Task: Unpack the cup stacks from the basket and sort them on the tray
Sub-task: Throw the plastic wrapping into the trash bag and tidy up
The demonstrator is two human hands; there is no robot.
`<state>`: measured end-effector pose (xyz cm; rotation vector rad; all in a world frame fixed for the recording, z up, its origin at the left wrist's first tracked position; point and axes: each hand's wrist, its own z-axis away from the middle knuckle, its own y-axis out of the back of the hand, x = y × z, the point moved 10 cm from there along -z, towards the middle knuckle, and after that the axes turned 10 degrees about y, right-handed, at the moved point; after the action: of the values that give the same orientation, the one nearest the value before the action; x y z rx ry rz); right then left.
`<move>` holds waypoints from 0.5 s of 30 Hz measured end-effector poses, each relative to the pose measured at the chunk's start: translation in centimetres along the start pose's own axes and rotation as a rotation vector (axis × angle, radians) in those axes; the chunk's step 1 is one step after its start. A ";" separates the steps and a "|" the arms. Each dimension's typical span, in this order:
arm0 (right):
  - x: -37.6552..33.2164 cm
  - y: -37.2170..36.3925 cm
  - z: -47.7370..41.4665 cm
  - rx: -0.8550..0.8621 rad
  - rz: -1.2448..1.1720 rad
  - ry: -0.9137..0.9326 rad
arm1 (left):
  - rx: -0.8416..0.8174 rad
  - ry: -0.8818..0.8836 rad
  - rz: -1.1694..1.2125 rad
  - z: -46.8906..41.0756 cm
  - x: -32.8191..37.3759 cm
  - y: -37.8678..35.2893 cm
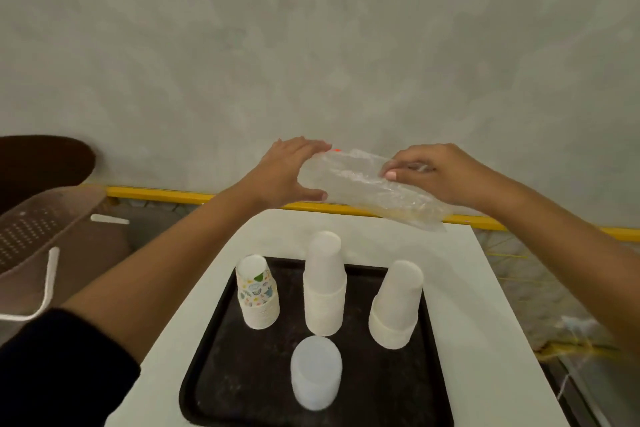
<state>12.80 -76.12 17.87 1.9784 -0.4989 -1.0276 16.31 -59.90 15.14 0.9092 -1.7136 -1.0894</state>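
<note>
Nearest, translucent plastic cup stack (316,373) plus 3 paper stacks already on black tray (429,374); left hand (289,173) & right hand (434,174), each grip clamped on clear-wrapped cup sleeve (367,185), prob. last to place.

Most of the view is taken up by a pale grey-green plaster wall (311,45) that's looking blotchy and uneven under soft, dim light. A yellow strip (166,196) is running along the base of it, just behind a white table (478,305) that's sitting in the middle. Something dark brown and rounded (41,163) is poking in at the left edge, can't tell what it is, and a patterned floor (540,291) with yellow lines is showing to the right.
</note>
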 end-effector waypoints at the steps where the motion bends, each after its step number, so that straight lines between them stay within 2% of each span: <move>1: -0.8 0.1 0.1 0.003 -0.058 -0.002 | 0.004 0.026 0.003 0.7 -0.5 0.6; 5: -2.9 -0.3 0.2 0.005 -0.236 -0.033 | 0.038 0.126 0.204 4.3 -3.6 3.6; 9: -4.9 -1.4 0.1 -0.010 -0.219 -0.085 | -0.050 0.206 0.461 8.4 -8.2 5.1; 11: -6.1 -1.9 0.1 0.083 -0.298 -0.134 | -0.119 0.243 0.598 10.5 -10.1 5.4; 15: -7.2 -6.8 1.5 0.315 -0.890 -0.351 | -0.233 0.324 0.721 15.0 -14.6 5.0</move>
<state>7.22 -68.26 15.33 2.3589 0.0937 -1.9578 6.74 -40.86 12.19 0.2508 -1.4244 -0.5945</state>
